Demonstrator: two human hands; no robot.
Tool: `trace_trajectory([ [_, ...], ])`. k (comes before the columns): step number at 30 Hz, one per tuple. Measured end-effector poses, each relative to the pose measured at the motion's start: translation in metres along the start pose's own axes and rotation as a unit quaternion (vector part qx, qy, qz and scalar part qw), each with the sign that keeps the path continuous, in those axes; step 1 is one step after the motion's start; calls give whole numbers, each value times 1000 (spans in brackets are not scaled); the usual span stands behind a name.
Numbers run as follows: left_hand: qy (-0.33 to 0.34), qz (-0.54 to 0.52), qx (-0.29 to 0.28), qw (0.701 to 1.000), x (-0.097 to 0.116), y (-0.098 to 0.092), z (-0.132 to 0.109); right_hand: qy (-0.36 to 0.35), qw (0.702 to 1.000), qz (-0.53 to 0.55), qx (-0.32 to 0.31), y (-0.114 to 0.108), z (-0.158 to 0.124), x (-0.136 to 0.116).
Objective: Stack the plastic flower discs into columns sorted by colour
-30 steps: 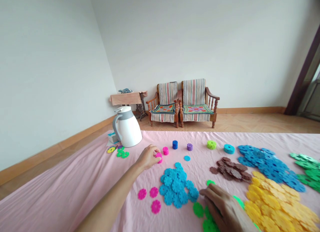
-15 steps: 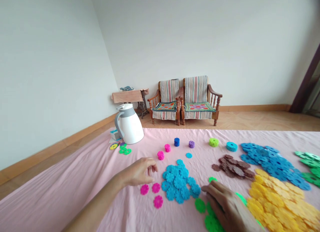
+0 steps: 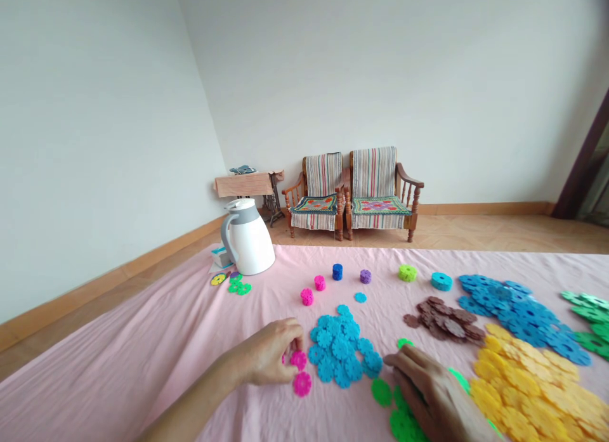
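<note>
My left hand (image 3: pixel 276 352) is low over the cloth, its thumb and fingers closed around a pink flower-shaped disc (image 3: pixel 284 358) that is mostly hidden. Two more pink discs (image 3: pixel 302 384) are beside its fingertips, one of them touching or nearly touching them. To their right lies a loose heap of light blue flower discs (image 3: pixel 339 347). My right hand (image 3: pixel 428 391) rests palm down over bright green discs (image 3: pixel 404 424), fingers stretched out and holding nothing that shows. Its fingertips are close to the right edge of the light blue heap.
Short stacks in pink (image 3: pixel 307 297), dark blue (image 3: pixel 337 272), purple (image 3: pixel 365 276), lime (image 3: pixel 407 273) and turquoise (image 3: pixel 441 281) stand farther back. Brown (image 3: pixel 447 320), blue (image 3: pixel 518 309) and yellow (image 3: pixel 528 391) heaps spread at right. A white jug (image 3: pixel 254 245) stands back left.
My left hand has come down and slightly toward me onto the pink discs, and its fingers have closed, covering the leftmost disc. My right hand has stayed in place.
</note>
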State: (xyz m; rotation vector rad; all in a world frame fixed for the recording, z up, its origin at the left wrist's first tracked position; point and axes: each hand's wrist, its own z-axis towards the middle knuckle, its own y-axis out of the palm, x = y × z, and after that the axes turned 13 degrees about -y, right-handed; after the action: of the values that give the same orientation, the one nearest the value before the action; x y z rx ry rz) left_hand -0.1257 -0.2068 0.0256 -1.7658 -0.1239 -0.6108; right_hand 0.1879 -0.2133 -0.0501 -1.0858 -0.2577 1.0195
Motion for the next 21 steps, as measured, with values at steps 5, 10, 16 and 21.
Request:
trace_trajectory([
  [5,-4,-4,79,997,-5,-3,19,1,1000,-1,9,0,1,-2],
  [10,-65,-44,180,981,-19,-16,57,-14,999,-18,36,1,-1,0],
  [16,-97,-11,203,974,-28,-25,90,-14,999,-31,17,0,1,-1],
  [21,-91,3,189,978,-30,-23,100,-18,999,-43,14,3,-1,2],
])
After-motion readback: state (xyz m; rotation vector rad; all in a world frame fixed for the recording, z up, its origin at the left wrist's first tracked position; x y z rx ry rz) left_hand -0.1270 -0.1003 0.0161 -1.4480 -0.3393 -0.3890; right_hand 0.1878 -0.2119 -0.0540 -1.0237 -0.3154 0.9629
